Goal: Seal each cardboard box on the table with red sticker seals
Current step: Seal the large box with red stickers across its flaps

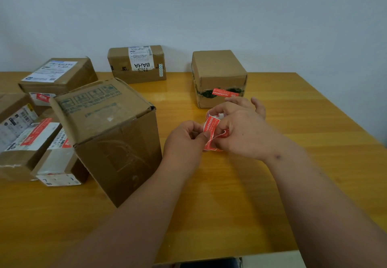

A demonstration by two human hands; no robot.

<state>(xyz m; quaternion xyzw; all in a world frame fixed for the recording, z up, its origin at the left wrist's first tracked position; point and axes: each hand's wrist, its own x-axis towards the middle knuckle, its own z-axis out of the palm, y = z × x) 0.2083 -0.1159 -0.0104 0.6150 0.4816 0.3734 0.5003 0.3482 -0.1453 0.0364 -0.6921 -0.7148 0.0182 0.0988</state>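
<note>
Both hands up over the tabletop (240, 194), mid-frame, just right of big box (109, 133). Left hand (184, 139) w/ fingers curled, thumb + forefinger pinching lower edge of red sticker strip (211, 133). Right hand (240, 129) gripping crumpled upper part of same strip, fingers bent round it. Square box (218, 77) behind hands, red seal (226, 93) already across its front. Box w/ white label (137, 64) by wall; more boxes (31, 139) clustered far left, some w/ red seals

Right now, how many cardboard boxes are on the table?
7, perhaps more beyond the left edge: back center, back right, back left, large middle one, and three clustered at left.
</note>
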